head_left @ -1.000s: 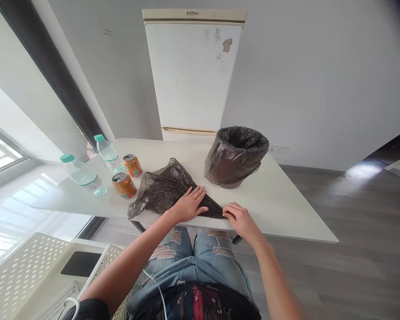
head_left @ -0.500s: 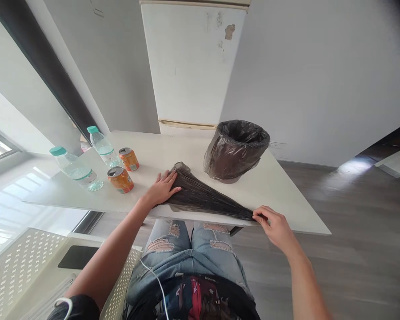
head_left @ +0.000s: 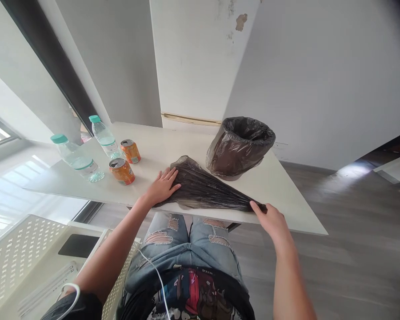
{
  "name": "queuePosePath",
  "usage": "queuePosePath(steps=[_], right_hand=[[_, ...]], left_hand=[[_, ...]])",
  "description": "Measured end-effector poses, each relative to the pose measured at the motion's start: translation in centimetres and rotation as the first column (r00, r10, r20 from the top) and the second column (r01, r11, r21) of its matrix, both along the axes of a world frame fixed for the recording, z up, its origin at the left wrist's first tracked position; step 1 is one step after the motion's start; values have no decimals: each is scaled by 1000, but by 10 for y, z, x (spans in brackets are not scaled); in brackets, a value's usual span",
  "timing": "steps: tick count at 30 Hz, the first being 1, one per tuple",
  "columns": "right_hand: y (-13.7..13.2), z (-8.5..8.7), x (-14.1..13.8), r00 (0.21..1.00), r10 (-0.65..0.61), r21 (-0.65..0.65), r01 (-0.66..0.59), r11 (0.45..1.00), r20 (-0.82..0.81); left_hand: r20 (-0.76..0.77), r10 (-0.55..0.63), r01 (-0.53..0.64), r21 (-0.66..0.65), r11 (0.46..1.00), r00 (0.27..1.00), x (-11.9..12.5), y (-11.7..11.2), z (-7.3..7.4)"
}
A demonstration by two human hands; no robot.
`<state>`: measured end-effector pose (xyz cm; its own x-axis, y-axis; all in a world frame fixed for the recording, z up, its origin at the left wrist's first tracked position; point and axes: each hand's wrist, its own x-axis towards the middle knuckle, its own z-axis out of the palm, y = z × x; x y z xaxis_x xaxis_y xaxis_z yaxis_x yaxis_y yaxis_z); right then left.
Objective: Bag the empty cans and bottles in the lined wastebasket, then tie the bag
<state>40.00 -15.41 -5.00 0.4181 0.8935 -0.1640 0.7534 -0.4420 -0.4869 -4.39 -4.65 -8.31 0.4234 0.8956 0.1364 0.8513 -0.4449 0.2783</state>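
Note:
A thin black plastic bag lies stretched along the front of the white table, fanned out at its left and gathered narrow at its right. My left hand rests flat on the wide end, fingers extended. At the narrow end, my right hand grips the bunched plastic between thumb and fingers, close to the table's front edge. Just behind the bag stands a bin lined with another black bag folded over its rim. Its inside is dark.
On the table's left are two orange cans and two clear bottles with teal caps. A pale perforated cart holding a dark flat object stands at lower left. A white cable hangs across my clothes. The refrigerator is behind the table.
My right hand has shifted its grip, now with the thumb along the bunched end. The bag's left part is spread wider. My left hand stays in place; the view has tilted slightly down.

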Motion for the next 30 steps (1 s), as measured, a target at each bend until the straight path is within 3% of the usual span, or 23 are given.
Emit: queuePosePath(steps=[3, 6, 8, 11, 14, 18, 20, 23, 25, 27, 30], right_hand=[[11, -8, -6, 965, 14, 206, 42, 978, -263], [17, -15, -14, 752, 82, 473, 322, 820, -654], [18, -16, -26, 616, 244, 562, 396, 726, -749], [19, -16, -62, 511, 377, 599, 389, 700, -773], [23, -22, -113, 510, 301, 538, 419, 732, -806], [25, -31, -168, 694, 174, 621, 467, 630, -699], [21, -28, -183, 804, 168, 705, 373, 603, -570], [20, -13, -199, 902, 334, 785, 10, 620, -275], [28, -2, -210, 872, 487, 746, -298, 596, -40], [43, 1, -222, 809, 576, 624, -512, 591, 118], [64, -11, -238, 793, 585, 416, -595, 688, 168]], left_hand=[[8, 21, -22, 11, 1000, 1000, -1, -3, -3], [29, 13, -13, 2, 1000, 1000, -3, -7, -2], [48, 9, -9, -1, 1000, 999, -5, -9, 0], [62, 7, -7, 1, 1000, 998, -5, -11, 1], [51, 4, -5, 10, 1000, 999, -4, -11, -2], [58, 1, -2, 17, 1000, 998, -4, -12, -3], [75, -1, 0, 3, 1000, 997, -4, -12, -1], [128, 8, -3, -38, 999, 992, -5, -12, 5], [179, 19, -10, -53, 999, 984, -6, -12, 8], [242, 25, -11, -59, 998, 970, -7, -11, 9], [355, 52, -21, -91, 996, 933, -10, -9, 7]])
